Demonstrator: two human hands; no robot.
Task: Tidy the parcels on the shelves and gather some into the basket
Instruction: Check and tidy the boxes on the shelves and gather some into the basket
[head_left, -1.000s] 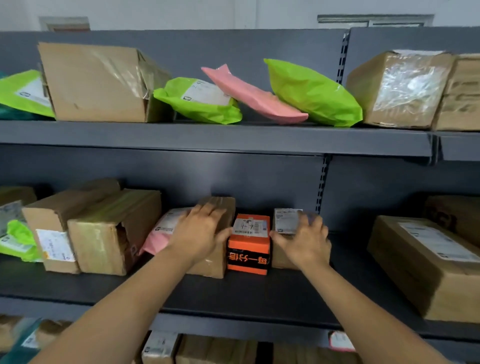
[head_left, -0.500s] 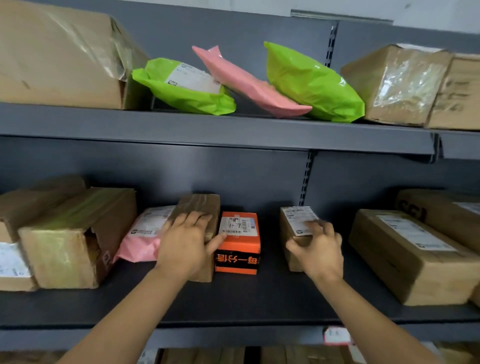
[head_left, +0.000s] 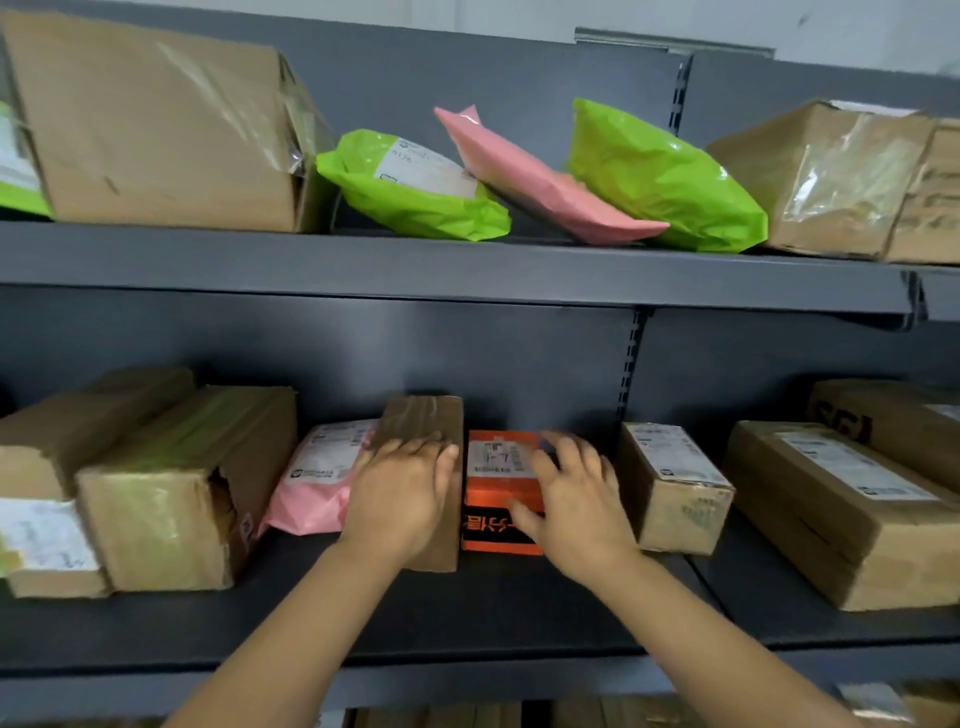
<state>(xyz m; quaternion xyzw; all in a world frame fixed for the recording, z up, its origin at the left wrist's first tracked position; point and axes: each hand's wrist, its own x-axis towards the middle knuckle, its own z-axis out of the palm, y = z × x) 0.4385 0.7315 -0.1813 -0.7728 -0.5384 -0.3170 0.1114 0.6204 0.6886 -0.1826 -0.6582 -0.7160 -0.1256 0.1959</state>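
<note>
Shifted right hand (head_left: 576, 512) from small labelled box (head_left: 675, 486) onto orange box (head_left: 491, 499), fingers spread, thumb on front face. Kept left hand (head_left: 402, 501) flat against tall brown box (head_left: 426, 421). Found all three boxes on middle shelf (head_left: 467, 613), pink mailer (head_left: 317, 483) just left.

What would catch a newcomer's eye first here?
The orange box on the lower shelf, with the right hand over it and the left hand on the brown box beside it. On the upper shelf, a pink mailer lies between the left green mailer and the right green mailer.
</note>
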